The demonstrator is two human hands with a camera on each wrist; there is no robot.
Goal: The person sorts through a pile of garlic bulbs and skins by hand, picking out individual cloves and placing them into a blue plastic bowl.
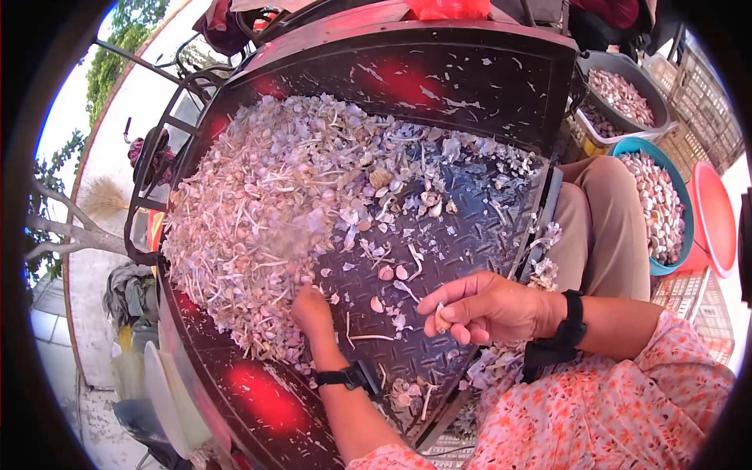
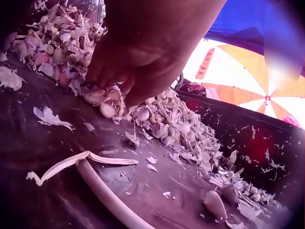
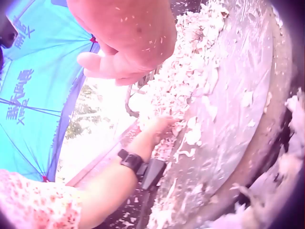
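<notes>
We are pinching a garlic clove point(image 1: 442, 319) above the metal bed point(image 1: 352, 290), the fingers of our right hand point(image 1: 497, 308) clamped on it with the thumb. Our left hand point(image 1: 312, 313) is reaching into the near part of the heap of garlic and skins point(image 1: 251, 196), its fingers bending down; we cannot tell whether they are gripping anything. A teal basin point(image 1: 684, 196) is holding cloves at right.
</notes>
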